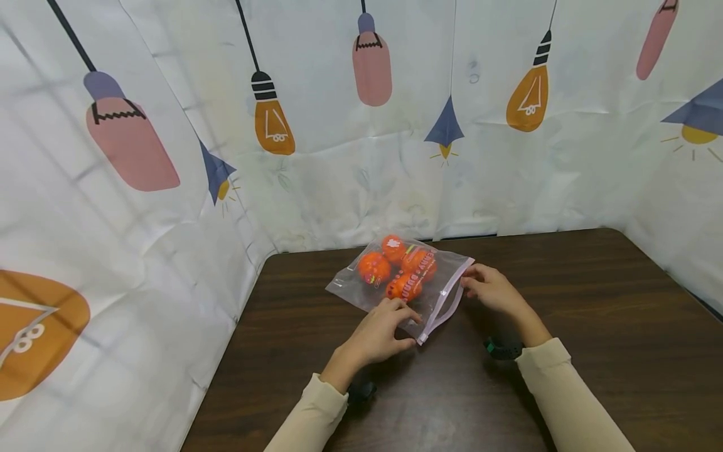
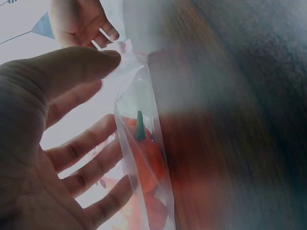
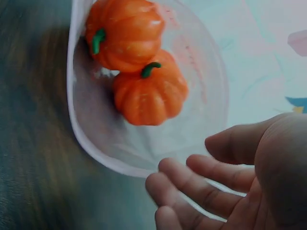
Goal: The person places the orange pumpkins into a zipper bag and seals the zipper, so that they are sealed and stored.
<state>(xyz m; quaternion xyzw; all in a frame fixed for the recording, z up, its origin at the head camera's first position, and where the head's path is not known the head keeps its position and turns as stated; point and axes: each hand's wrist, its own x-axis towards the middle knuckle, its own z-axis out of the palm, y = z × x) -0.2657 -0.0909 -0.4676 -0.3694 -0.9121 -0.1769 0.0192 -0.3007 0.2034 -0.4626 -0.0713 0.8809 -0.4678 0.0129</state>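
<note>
A clear zip bag [image 1: 347,289] with printed red lettering lies on the dark table, holding several small orange toy pumpkins [image 1: 374,268]. Its pale slider edge faces right, and the mouth gapes. My left hand [image 1: 380,333] rests its fingers on the bag's near side, with the thumb near the slider [image 1: 422,339]. In the left wrist view, those fingers are spread against the plastic. At the far right corner of the mouth is my right hand [image 1: 492,289], its fingertips by the rim. The right wrist view shows two green-stemmed pumpkins [image 3: 151,98] through the opening, thumb apart from fingers.
The brown wooden table [image 1: 587,301] extends around the bag. A white curtain [image 1: 339,188] printed with lamps and bulbs hangs behind it and along both sides. Dark bands [image 1: 503,349] sit at both wrists, below light sleeves.
</note>
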